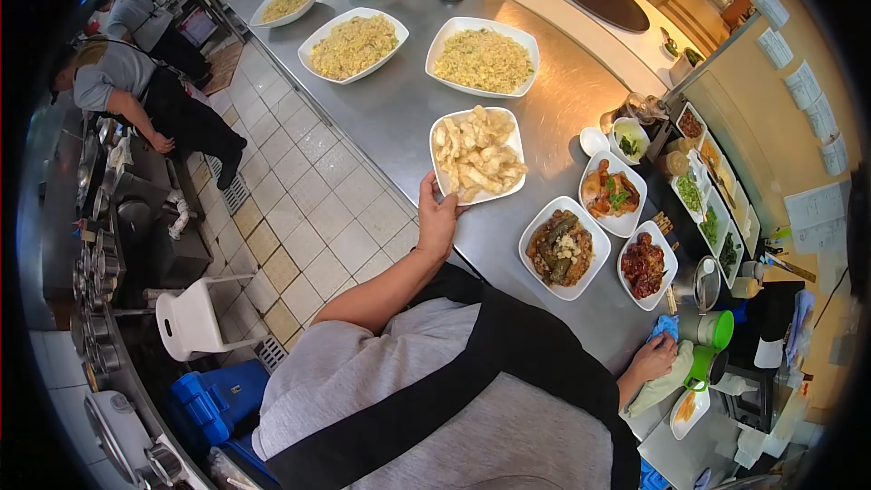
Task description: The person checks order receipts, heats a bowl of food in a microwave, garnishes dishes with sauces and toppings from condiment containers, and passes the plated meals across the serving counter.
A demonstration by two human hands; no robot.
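Observation:
My left hand (pixel 438 220) grips the near-left rim of a square white bowl heaped with pale fried pieces (pixel 478 152), close to the counter's left edge. Low on the right, my right hand (pixel 651 359) has its fingers closed on a crumpled blue cloth (pixel 665 326), beside a pale green cloth (pixel 660 386). Between my hands stand three white bowls of cooked food: a brown dish with green vegetables (pixel 564 248), glazed meat with a green garnish (pixel 612 194) and dark red glazed pieces (pixel 646 266).
Large bowls of fried rice (pixel 484 58) stand farther up the steel counter (pixel 390 122). On the right are garnish trays (pixel 710 209), a green-lidded container (pixel 721 330) and paper slips (pixel 803 88). Left of the counter, co-workers (pixel 136 82) stand on the tiled floor near a white stool (pixel 195 318).

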